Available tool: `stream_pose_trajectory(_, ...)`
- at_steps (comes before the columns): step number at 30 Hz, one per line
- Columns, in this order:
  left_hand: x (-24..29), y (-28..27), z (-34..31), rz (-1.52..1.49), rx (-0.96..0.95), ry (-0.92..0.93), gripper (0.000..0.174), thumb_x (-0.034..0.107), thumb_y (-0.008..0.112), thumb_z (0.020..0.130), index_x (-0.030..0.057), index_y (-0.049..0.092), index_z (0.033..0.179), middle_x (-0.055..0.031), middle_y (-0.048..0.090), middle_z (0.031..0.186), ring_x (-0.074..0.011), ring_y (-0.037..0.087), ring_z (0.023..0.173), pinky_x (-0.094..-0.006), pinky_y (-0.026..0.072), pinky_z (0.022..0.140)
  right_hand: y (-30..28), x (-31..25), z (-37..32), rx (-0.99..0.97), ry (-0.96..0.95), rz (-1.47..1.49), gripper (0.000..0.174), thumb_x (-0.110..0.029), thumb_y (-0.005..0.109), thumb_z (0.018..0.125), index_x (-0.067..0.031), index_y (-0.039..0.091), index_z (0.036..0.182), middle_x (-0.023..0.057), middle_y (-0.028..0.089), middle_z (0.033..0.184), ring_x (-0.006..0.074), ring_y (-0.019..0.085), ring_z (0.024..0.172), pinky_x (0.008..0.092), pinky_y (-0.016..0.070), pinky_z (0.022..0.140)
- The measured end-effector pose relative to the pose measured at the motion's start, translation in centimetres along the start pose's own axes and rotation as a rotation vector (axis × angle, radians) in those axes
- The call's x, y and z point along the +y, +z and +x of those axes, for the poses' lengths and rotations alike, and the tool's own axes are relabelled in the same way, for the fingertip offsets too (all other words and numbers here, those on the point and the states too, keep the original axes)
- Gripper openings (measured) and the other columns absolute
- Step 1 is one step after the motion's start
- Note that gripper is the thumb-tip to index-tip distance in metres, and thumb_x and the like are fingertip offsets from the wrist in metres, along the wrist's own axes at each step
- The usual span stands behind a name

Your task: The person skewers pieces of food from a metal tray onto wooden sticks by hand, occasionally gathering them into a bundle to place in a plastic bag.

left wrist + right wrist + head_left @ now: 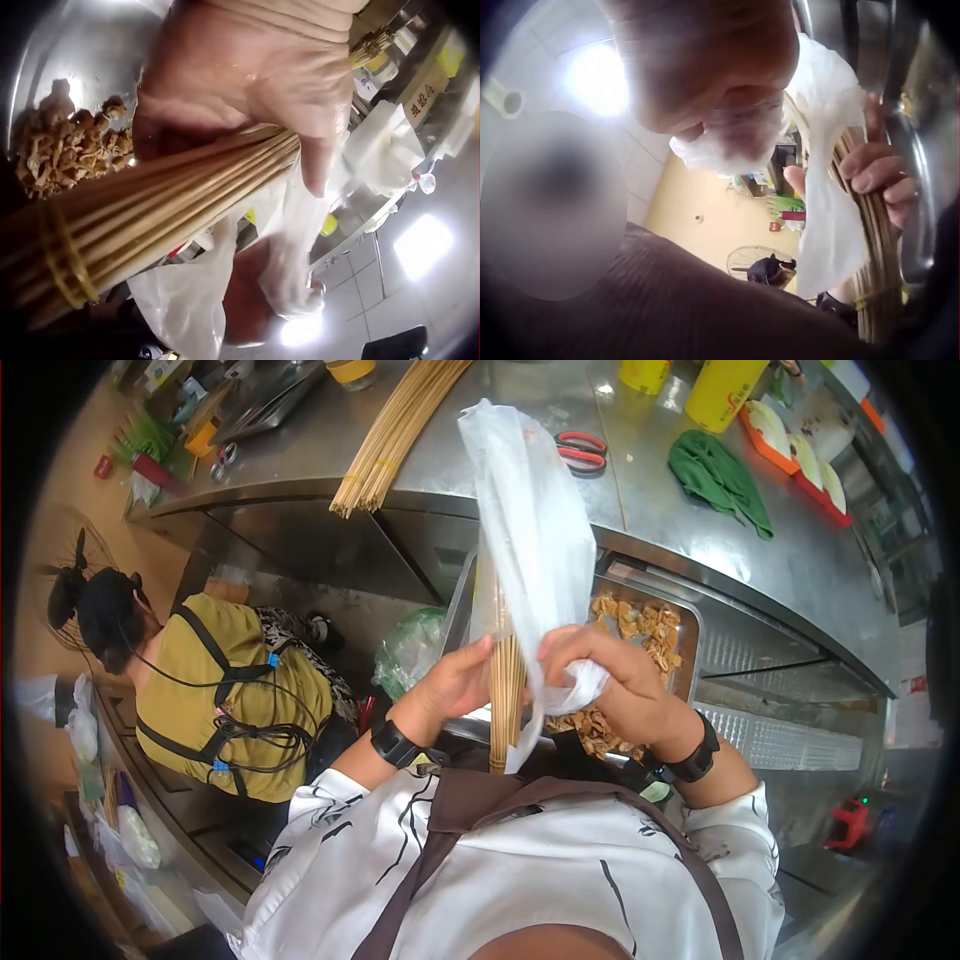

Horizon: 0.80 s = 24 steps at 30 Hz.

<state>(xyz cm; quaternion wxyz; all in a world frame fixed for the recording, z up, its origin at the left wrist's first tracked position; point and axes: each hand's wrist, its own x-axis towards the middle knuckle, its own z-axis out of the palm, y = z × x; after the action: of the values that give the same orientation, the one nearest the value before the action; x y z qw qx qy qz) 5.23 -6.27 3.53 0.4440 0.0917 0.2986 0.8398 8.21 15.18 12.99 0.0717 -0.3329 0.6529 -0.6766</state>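
Note:
My left hand grips a bundle of thin bamboo skewers, held upright in front of my apron. In the left wrist view a yellow rubber band circles the lower part of the bundle. A white plastic bag covers the upper skewers and stands up past them. My right hand clutches a bunched part of this bag beside the skewers. The right wrist view shows left fingers wrapped round the sticks, with the bag hanging alongside.
Below my hands is a metal tray with brown food pieces. On the steel counter lie more skewers, red-handled scissors and a green cloth. A person is close by on the left, near a green-tinted plastic bag.

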Motion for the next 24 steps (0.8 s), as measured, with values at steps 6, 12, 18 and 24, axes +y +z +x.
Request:
stream_pose_trajectory(6, -1.9, 1.2, 0.6, -0.483, -0.184, -0.052, 0.081, 0.068, 0.038, 0.082, 0.0079, 0.034, 0.136, -0.0226, 0.042, 0.131, -0.0392, 0.041, 0.121, -0.0542, 0.0286, 0.103, -1.1, -1.0, -0.1, 0.166, 0.201, 0.256, 0.032, -0.026, 0.043, 0.087, -0.0012, 0.064, 0.092, 0.0073, 0.059, 0.085, 0.0168, 0.057, 0.090, 0.0277, 0.0422, 0.081)
stream_pose_trajectory(12, -2.7, 2.4, 3.3, -0.970, -0.117, -0.061, 0.056, 0.038, 0.033, 0.092, 0.0000, 0.035, 0.133, -0.0204, 0.044, 0.130, -0.0361, 0.046, 0.118, -0.0526, 0.0368, 0.099, -0.1, 0.4, 0.7, -0.011, 0.049, 0.201, 0.030, -0.026, 0.047, 0.083, -0.0013, 0.060, 0.072, 0.0185, 0.059, 0.100, 0.0296, 0.054, 0.099, 0.0369, 0.0386, 0.090)
stream_pose_trajectory(18, -3.2, -0.4, 2.6, -0.584, -0.041, -0.049, 0.049, 0.033, 0.042, 0.085, -0.0009, 0.050, 0.120, -0.0184, 0.057, 0.112, -0.0286, 0.056, 0.104, -0.0423, 0.0451, 0.092, -1.5, 0.2, -0.3, -0.017, 0.073, 0.390, 0.039, -0.028, 0.037, 0.092, -0.0051, 0.048, 0.063, 0.0047, 0.054, 0.058, 0.0228, 0.057, 0.075, 0.0403, 0.0333, 0.097)
stream_pose_trajectory(24, 0.1, -1.2, -0.2, 0.838, 0.616, -0.078, 0.026, 0.022, 0.062, 0.083, -0.0001, 0.064, 0.096, -0.0044, 0.059, 0.084, -0.0183, 0.055, 0.069, -0.0305, 0.0456, 0.067, -3.0, 0.1, -1.5, 0.107, 0.055, 0.402, 0.037, -0.027, 0.036, 0.092, -0.0061, 0.044, 0.063, 0.0029, 0.045, 0.057, 0.0177, 0.048, 0.060, 0.0367, 0.0352, 0.091)
